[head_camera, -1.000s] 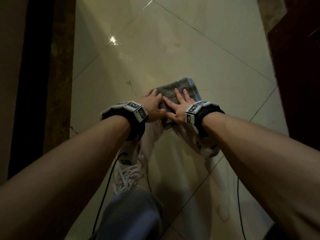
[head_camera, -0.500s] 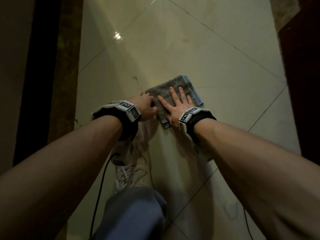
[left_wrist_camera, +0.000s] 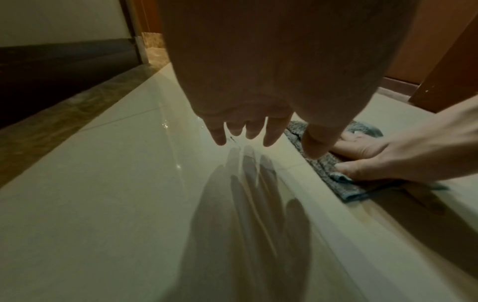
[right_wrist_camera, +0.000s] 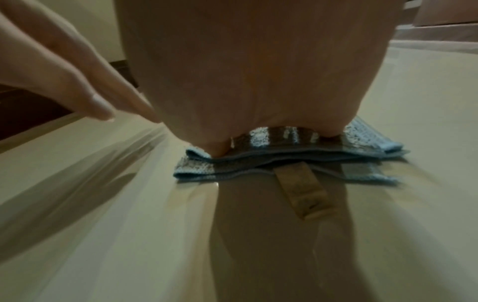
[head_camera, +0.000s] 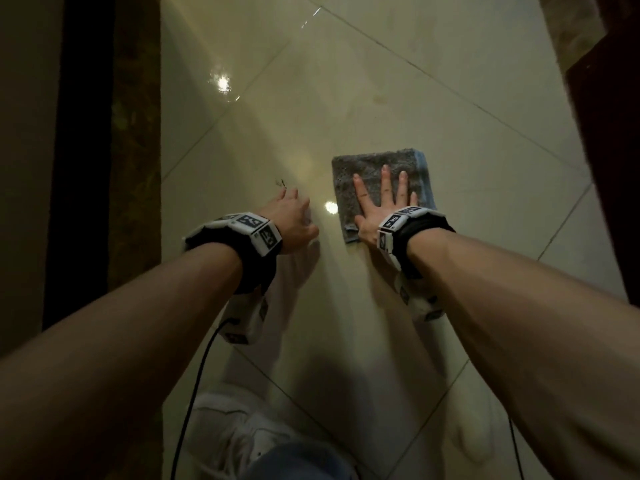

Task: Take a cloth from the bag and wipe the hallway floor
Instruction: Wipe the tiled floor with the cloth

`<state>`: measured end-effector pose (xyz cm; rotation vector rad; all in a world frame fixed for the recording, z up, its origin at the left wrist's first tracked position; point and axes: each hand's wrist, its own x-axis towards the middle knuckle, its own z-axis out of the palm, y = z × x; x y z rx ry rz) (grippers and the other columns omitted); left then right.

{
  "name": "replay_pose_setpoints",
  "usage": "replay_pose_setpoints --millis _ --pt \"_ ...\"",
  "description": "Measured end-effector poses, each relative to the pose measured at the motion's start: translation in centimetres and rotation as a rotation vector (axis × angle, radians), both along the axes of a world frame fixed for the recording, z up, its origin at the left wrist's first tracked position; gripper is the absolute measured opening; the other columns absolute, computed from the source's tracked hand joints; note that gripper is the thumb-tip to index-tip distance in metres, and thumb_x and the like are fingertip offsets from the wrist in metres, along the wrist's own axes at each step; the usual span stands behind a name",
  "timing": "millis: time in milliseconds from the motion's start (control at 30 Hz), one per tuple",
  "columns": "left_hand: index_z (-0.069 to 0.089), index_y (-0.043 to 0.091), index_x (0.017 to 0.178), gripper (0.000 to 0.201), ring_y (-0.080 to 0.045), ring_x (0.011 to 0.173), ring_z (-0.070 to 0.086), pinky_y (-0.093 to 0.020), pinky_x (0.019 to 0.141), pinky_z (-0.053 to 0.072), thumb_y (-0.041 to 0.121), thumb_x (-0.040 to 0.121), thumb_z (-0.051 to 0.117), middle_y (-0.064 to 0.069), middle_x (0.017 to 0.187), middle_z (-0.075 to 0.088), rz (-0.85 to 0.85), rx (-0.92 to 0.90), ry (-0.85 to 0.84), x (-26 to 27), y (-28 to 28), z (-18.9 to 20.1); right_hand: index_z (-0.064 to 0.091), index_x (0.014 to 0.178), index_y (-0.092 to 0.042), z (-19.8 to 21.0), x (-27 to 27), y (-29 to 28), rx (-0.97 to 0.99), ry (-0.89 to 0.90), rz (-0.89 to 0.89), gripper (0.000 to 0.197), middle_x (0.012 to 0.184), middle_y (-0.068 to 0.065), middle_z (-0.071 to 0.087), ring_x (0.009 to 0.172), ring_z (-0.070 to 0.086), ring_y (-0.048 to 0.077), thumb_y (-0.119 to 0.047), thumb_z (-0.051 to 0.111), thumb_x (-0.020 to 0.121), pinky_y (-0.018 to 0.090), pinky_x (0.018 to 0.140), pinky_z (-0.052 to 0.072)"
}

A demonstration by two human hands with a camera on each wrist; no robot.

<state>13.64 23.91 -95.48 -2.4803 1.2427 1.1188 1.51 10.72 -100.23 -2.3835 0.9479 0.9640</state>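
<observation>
**Right palm flat on the folded cloth, left hand free beside it**

The right hand [head_camera: 382, 207] lay spread on a folded grey terry cloth [head_camera: 374, 168], fingers straight and fanned toward twelve o'clock, the palm pressing the cloth down onto the glossy cream tile floor [head_camera: 433, 109]. Nothing was curled round the fabric; the hand simply bore on it from above. In the right wrist view the cloth [right_wrist_camera: 362, 134] showed as several stacked folds with a pale blue edging, squashed under the heel of the right hand [right_wrist_camera: 258, 71], and a tan strap or label poked out from under the folds toward six o'clock.

The left hand [head_camera: 292, 216] was at nine o'clock of the cloth, apart from it, with a bright reflection on the tile between them. It held nothing. The left wrist view showed its fingers [left_wrist_camera: 274, 132] extended and slightly parted, pointing down at the floor [left_wrist_camera: 103, 183], with their reflection below; whether the tips touched the tile could not be told.

The cloth sat near the middle of the head view, just past one o'clock. A small dark mark [head_camera: 280, 182] lay on the tile beyond the left fingertips. A white sneaker [head_camera: 235, 434] stood at six o'clock.
</observation>
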Motion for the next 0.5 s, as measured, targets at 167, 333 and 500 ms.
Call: replay_pose_setpoints --millis 167,333,500 --pt "0.048 0.006 0.135 0.052 -0.034 0.132 0.036 -0.041 0.105 0.034 0.039 0.095 0.050 -0.019 0.140 0.041 -0.064 0.003 -0.010 2.7 -0.9 0.9 -0.025 0.148 -0.044 -0.3 0.4 -0.2 -0.020 -0.010 -0.016 0.073 0.152 0.006 -0.042 0.140 -0.036 0.037 -0.046 0.032 0.102 0.055 0.115 -0.012" --pt "0.041 0.007 0.144 0.055 -0.030 0.140 0.031 -0.042 0.111 0.031 0.039 0.099 0.046 -0.017 0.150 0.035 -0.253 0.030 0.009 5.4 -0.8 2.9 -0.026 0.147 -0.044 0.0 0.7 -0.1 -0.015 0.057 -0.020 0.074 0.152 0.008 -0.041 0.141 -0.033 0.038 -0.048 0.032 0.102 0.056 0.117 -0.006" --pt "0.039 0.014 0.148 0.053 -0.026 0.141 0.033 -0.039 0.112 0.031 0.037 0.100 0.044 -0.010 0.154 0.036 -0.264 -0.034 0.015 8.8 -0.8 3.6 -0.021 0.148 -0.047 1.0 1.4 -0.8 0.015 0.139 -0.004 0.087 0.156 0.007 -0.036 0.144 -0.026 0.041 -0.038 0.050 0.099 0.061 0.116 0.005"
